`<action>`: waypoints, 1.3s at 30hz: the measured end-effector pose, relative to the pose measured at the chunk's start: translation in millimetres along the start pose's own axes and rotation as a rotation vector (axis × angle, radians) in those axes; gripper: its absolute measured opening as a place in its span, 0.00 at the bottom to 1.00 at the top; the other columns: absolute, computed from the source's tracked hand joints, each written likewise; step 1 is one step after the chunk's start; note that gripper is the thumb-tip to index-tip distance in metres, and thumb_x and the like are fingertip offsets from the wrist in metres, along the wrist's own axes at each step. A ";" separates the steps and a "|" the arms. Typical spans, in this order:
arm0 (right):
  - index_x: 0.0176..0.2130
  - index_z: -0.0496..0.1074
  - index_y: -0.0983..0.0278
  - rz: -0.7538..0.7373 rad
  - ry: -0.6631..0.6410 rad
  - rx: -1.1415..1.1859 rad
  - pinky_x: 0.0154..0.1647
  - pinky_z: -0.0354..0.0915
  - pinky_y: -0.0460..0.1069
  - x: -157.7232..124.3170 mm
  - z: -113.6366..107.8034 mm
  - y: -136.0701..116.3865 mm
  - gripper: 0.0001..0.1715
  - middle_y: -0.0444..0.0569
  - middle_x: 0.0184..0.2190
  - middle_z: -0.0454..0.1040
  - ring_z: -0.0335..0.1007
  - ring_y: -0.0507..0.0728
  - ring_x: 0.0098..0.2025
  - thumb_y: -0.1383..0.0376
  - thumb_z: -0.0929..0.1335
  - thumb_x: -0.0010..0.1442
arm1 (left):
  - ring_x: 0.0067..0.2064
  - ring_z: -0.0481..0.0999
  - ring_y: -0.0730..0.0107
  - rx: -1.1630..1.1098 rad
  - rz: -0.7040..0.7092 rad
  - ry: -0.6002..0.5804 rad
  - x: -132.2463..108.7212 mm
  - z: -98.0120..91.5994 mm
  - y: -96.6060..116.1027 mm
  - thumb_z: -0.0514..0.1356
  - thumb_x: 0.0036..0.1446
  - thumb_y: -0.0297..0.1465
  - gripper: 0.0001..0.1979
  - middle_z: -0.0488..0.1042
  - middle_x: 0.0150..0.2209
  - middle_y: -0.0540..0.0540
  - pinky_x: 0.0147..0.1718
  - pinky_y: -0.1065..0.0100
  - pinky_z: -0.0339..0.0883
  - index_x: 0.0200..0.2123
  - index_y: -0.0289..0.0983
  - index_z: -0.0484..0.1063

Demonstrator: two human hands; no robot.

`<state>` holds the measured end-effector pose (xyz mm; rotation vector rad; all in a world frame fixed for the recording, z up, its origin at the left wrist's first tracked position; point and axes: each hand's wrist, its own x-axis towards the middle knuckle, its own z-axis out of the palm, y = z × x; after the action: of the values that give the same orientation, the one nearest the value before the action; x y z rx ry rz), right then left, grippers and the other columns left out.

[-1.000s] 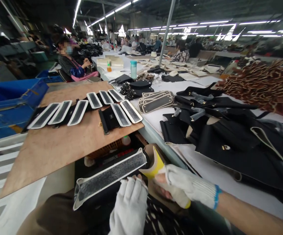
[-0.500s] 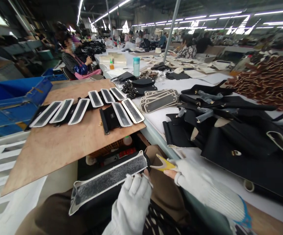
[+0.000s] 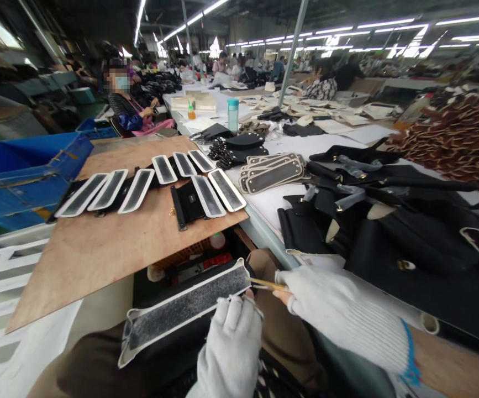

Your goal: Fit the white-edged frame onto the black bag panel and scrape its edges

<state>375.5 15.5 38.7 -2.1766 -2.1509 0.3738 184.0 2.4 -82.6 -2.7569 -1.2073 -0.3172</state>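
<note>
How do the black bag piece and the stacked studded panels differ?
The black bag piece lies across the lap, the left hand on it; the stacked studded panels lie on the table. The bag piece has white edging, raised at its corners; the panels have flat beige edging. The bag piece's centre looks speckled; the panels' looks plain. Both have long dark centres and pale borders.

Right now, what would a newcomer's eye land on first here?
Probably the white-gloved left hand, bottom centre, against the near edge of a white-edged dark strip, and the right hand, holding a thin yellow tool at the strip's right end. Beyond, similar strips lie on the wooden board, left of centre, and a big heap of brown pieces rises at the right edge.
</note>
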 end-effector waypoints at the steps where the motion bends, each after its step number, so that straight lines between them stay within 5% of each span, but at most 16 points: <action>1: 0.27 0.75 0.62 -0.009 -0.003 -0.074 0.27 0.51 0.52 1.9 -5.4 1.1 0.14 0.51 0.25 0.75 0.69 0.58 0.27 0.59 0.67 0.61 | 0.52 0.70 0.51 0.007 -0.024 0.031 -1.8 8.8 1.0 0.58 0.55 0.25 0.16 0.77 0.49 0.40 0.57 0.48 0.63 0.47 0.33 0.77; 5: 0.30 0.74 0.61 0.089 -0.209 0.050 0.24 0.55 0.49 20.8 -13.6 19.4 0.20 0.45 0.21 0.75 0.70 0.55 0.23 0.49 0.66 0.61 | 0.52 0.70 0.53 -0.006 -0.005 0.144 -10.1 38.1 -4.2 0.60 0.54 0.26 0.15 0.78 0.50 0.43 0.56 0.50 0.64 0.45 0.37 0.78; 9: 0.32 0.74 0.63 -0.016 -0.078 0.012 0.30 0.57 0.48 50.7 0.3 35.1 0.24 0.49 0.29 0.77 0.71 0.55 0.30 0.49 0.61 0.66 | 0.53 0.72 0.57 -0.126 -0.027 0.225 -8.0 14.6 -24.0 0.60 0.58 0.33 0.15 0.77 0.55 0.49 0.55 0.56 0.67 0.48 0.43 0.76; 11: 0.32 0.75 0.63 -0.080 -0.039 -0.068 0.31 0.56 0.49 65.6 7.1 35.0 0.24 0.51 0.30 0.77 0.71 0.56 0.32 0.51 0.61 0.67 | 0.51 0.74 0.56 -0.212 -0.106 0.170 2.6 -14.3 -34.6 0.59 0.59 0.33 0.14 0.78 0.54 0.49 0.55 0.53 0.68 0.48 0.43 0.77; 14: 0.34 0.77 0.62 -0.189 -0.030 -0.168 0.30 0.53 0.49 88.1 8.9 27.0 0.22 0.50 0.31 0.78 0.72 0.56 0.33 0.54 0.61 0.68 | 0.57 0.70 0.47 -0.285 -0.279 -0.116 27.2 -53.2 -45.9 0.62 0.56 0.34 0.23 0.74 0.58 0.42 0.60 0.45 0.62 0.55 0.37 0.73; 17: 0.33 0.78 0.61 -0.294 -0.063 -0.233 0.27 0.49 0.50 111.6 4.9 12.9 0.21 0.49 0.29 0.79 0.72 0.56 0.30 0.52 0.63 0.66 | 0.61 0.66 0.42 -0.281 -0.345 -0.289 48.2 -68.5 -49.6 0.67 0.50 0.40 0.34 0.69 0.61 0.36 0.62 0.44 0.59 0.59 0.32 0.69; 24: 0.33 0.80 0.65 -0.420 -0.056 -0.314 0.31 0.55 0.51 147.0 21.6 -12.8 0.28 0.53 0.32 0.81 0.75 0.58 0.33 0.51 0.60 0.69 | 0.61 0.64 0.37 -0.173 -0.359 -0.372 53.7 -53.4 -43.7 0.72 0.39 0.48 0.49 0.68 0.61 0.33 0.63 0.41 0.55 0.61 0.29 0.66; 33: 0.29 0.79 0.64 -0.409 0.004 -0.377 0.29 0.57 0.52 153.8 46.2 -12.6 0.36 0.55 0.27 0.80 0.76 0.62 0.31 0.48 0.55 0.70 | 0.62 0.65 0.39 -0.209 -0.384 -0.357 45.0 -50.6 -43.6 0.69 0.47 0.42 0.39 0.69 0.61 0.36 0.64 0.40 0.55 0.61 0.34 0.67; 39: 0.32 0.80 0.67 -0.370 -0.011 -0.392 0.31 0.60 0.51 147.6 42.9 -19.3 0.34 0.60 0.30 0.80 0.77 0.64 0.34 0.47 0.58 0.68 | 0.71 0.48 0.36 -0.230 -0.385 -0.344 50.1 -45.1 -53.4 0.72 0.39 0.50 0.58 0.48 0.71 0.29 0.67 0.38 0.46 0.68 0.31 0.54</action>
<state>347.3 156.8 -18.0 -1.8613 -2.7513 -0.0658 171.2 65.7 -25.8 -2.8325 -1.9048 -0.0081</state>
